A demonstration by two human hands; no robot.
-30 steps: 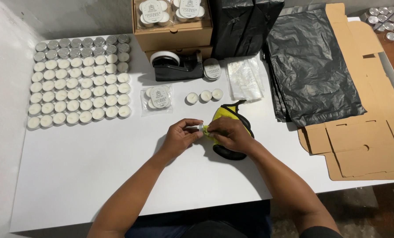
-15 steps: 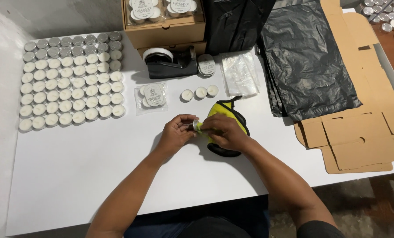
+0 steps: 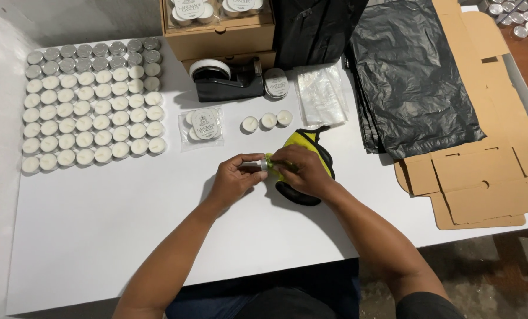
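My left hand (image 3: pixel 235 177) pinches a small tealight candle (image 3: pixel 261 165) in a silver cup, held just above the white table (image 3: pixel 98 236). My right hand (image 3: pixel 299 169) presses a yellow cloth with black trim (image 3: pixel 305 143) against the candle's side. The rest of the cloth hangs under my right palm, and its black end lies on the table. Three loose tealights (image 3: pixel 267 121) stand in a row just beyond my hands.
A grid of several tealights (image 3: pixel 92 106) fills the table's left. A clear packet of candles (image 3: pixel 203 125), a black tape dispenser (image 3: pixel 228 82), brown boxes (image 3: pixel 219 32), clear bags (image 3: pixel 320 94), black bags (image 3: pixel 414 77) and flat cardboard (image 3: pixel 482 189) lie behind and right.
Both hands stay together on the candle and cloth; the candle has turned slightly between my fingers. The view has shifted a little.
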